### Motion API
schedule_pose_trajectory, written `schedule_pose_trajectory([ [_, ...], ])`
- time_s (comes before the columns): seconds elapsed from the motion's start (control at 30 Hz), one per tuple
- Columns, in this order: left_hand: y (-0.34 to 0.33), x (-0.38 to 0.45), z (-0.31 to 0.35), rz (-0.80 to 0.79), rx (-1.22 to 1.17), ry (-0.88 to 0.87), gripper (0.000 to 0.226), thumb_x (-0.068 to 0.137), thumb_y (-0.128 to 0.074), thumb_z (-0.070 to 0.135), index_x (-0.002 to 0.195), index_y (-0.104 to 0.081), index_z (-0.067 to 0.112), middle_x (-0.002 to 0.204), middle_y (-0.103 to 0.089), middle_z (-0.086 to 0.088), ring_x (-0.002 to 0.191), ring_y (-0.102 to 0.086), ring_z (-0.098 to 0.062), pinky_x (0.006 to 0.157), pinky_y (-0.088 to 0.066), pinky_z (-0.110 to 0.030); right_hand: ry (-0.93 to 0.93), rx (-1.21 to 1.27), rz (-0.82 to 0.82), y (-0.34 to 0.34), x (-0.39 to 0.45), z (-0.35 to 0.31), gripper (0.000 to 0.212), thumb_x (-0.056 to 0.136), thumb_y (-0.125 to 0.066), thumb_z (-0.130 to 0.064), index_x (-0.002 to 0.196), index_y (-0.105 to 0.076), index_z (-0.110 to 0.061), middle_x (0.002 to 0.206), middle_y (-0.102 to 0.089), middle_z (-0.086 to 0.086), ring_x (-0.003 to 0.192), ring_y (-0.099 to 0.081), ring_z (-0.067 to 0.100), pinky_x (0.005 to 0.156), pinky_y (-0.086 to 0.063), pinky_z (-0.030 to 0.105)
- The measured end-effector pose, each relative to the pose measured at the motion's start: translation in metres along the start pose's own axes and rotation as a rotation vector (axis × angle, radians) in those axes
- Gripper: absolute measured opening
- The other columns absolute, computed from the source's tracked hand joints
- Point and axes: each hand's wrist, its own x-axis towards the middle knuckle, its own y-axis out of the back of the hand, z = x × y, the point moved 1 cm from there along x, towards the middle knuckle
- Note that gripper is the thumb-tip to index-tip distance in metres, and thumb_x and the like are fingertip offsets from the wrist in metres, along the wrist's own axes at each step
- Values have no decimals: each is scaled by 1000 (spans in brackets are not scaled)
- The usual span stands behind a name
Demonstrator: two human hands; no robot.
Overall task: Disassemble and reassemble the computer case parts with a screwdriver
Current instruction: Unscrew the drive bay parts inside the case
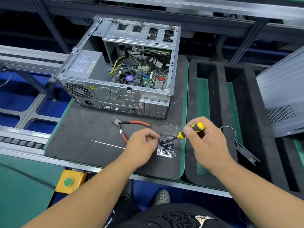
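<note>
Screwdriver (pixel 191 130) is sitting gripped in my right hand (pixel 205 142), tip in the screw tray (pixel 167 148); my left hand (pixel 142 146) is pinching beside it.

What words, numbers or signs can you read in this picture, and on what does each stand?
No text can be read.
Power supply label: print too small.
Yellow warning triangle on the case: symbol blurred.
Fan sticker: blurred.

A green-topped workbench (pixel 26 183) carries a dark mat (pixel 85 137) on the left and a black foam tray (pixel 218 122) just to its right.

On the mat: open computer case (pixel 98 89) far, red-handled cutters (pixel 125 127) and clear screw box (pixel 167 148) near.
</note>
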Motion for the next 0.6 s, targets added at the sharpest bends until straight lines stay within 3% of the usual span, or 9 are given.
schedule_pose_trajectory([
  [0.1,-3,-1,-2,-93,311,-169,14,88,-76,22,94,-69,33,47,-46,21,46,-41,-2,49,-33,-13,18,-4,13,3,2,-5,15,99,-67,-14,88,-64,-23,74,-69,-19,62,-57,-3,61,-40,4],
  [0.23,-11,0,0,-67,401,-202,11,88,-77,33,96,-71,37,57,-52,37,53,-49,6,51,-31,-11,19,-8,32,5,3,-8,14,99,-68,-14,88,-65,-22,75,-70,-18,63,-57,-1,61,-39,5],
  [0.4,-14,4,1,-50,396,-204,6,93,-70,28,87,-70,29,53,-56,25,51,-50,-1,54,-36,-20,31,26,71,8,3,-8,11,98,-66,-20,88,-64,-24,76,-70,-15,63,-57,0,60,-39,6],
  [0.5,-11,6,1,12,274,-138,13,95,-64,22,83,-66,27,57,-59,19,52,-50,-2,52,-36,-16,20,23,73,6,1,-5,11,97,-66,-21,87,-63,-25,75,-70,-16,64,-59,0,61,-40,5],
  [0.6,-8,9,4,110,-235,100,17,88,-56,13,72,-54,19,55,-46,7,47,-34,-12,42,-26,-23,-11,8,21,-2,-1,0,12,95,-66,-24,86,-62,-29,77,-70,-10,67,-61,4,63,-41,8],
])
